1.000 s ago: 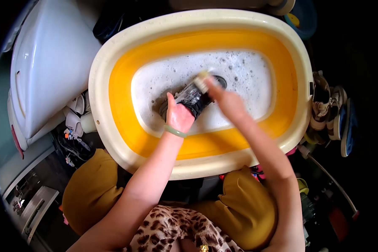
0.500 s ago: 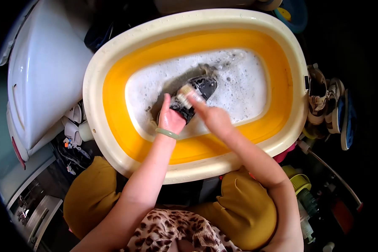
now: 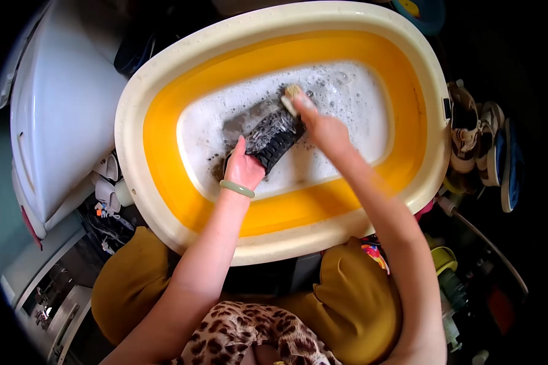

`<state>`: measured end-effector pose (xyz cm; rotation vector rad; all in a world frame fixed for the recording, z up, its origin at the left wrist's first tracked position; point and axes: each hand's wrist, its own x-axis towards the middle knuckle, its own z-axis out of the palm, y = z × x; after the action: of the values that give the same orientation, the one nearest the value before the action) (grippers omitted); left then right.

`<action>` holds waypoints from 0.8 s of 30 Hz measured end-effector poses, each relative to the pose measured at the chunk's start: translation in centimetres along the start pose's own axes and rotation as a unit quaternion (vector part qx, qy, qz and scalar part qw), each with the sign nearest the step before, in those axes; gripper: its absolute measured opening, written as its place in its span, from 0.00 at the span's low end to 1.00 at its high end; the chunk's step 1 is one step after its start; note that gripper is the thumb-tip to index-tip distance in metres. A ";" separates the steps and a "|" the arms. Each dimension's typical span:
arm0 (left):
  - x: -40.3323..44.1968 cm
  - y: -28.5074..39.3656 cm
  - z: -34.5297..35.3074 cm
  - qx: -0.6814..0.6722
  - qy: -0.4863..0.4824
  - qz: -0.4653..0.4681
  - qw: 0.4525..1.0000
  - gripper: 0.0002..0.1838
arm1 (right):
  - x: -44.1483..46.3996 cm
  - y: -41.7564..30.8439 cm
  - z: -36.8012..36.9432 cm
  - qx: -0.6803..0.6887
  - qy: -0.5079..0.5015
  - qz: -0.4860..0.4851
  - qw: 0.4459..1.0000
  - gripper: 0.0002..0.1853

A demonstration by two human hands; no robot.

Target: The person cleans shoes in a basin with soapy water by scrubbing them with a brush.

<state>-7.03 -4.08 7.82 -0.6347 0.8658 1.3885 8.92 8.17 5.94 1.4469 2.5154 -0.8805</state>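
Note:
A black shoe (image 3: 274,139), wet with suds, lies slantwise over foamy water in an oval basin (image 3: 402,121) with a yellow inner wall and cream rim. My left hand (image 3: 245,165), a pale green bangle at its wrist, grips the shoe's lower left end, thumb pointing up. At the shoe's upper right end, my right hand (image 3: 323,126) is closed on a small scrub brush (image 3: 291,100). The brush touches or hovers just over the shoe; which one is unclear. My fingers partly hide its handle.
Several shoes (image 3: 464,131) stand right of the basin. A large white glossy tub (image 3: 67,103) is at the left, with white cups or slippers (image 3: 106,191) beside it. A blue bowl (image 3: 429,15) sits at the top right, and a green container (image 3: 444,260) at the lower right.
The brush in my right hand went down along the shoe toward the lower left, then back up to its upper right end. The shoe has tilted and now shows its ridged sole edge.

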 end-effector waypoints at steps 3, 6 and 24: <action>0.6 0.4 -0.1 -0.012 -0.036 -0.006 0.999 0.28 | 1.4 0.8 -0.4 -0.009 -0.015 -0.034 0.999 0.21; 0.5 0.4 0.1 -0.019 0.009 -0.003 1.000 0.27 | -4.8 1.3 -0.3 0.033 -0.012 -0.065 0.997 0.23; 0.6 0.7 -0.4 -0.021 -0.016 -0.033 0.999 0.27 | -4.3 1.7 -1.4 -0.021 -0.118 -0.066 0.991 0.25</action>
<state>-7.76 -3.99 7.14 -0.6661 0.7843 1.3572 12.90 6.26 7.92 1.1009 2.4568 -0.9515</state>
